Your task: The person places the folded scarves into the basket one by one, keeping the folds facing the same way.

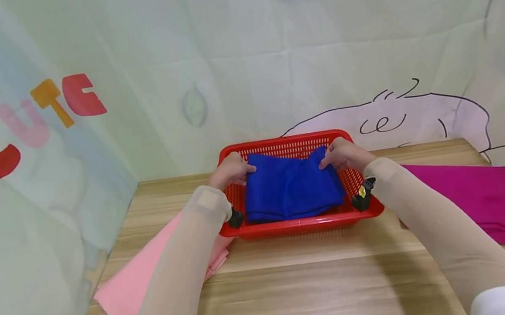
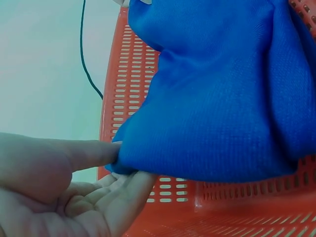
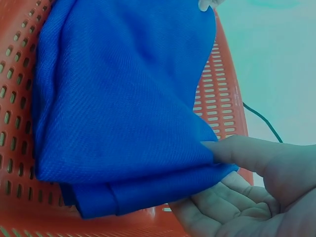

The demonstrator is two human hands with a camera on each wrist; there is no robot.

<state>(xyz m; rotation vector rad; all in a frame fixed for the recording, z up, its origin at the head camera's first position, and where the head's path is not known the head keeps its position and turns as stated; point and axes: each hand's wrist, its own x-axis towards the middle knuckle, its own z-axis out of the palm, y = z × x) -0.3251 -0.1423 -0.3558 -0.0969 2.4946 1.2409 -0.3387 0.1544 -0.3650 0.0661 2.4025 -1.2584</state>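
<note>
A folded blue cloth [image 1: 291, 187] lies within the red plastic basket [image 1: 303, 224], its far edge sagging between two raised corners. My left hand [image 1: 233, 171] pinches the far left corner between thumb and fingers. At the far right corner, my right hand [image 1: 343, 155] pinches the cloth the same way. In the left wrist view the thumb [image 2: 91, 154] presses on top of the cloth, with fingers underneath. The right wrist view shows several folded layers of the cloth [image 3: 123, 148] beside the right thumb [image 3: 247, 153].
A pink cloth [image 1: 140, 275] is spread on the wooden table [image 1: 310, 289] left of the basket, partly behind the left forearm. To the right lies a folded magenta cloth [image 1: 476, 198]. A printed fabric backdrop [image 1: 240, 73] hangs behind the table.
</note>
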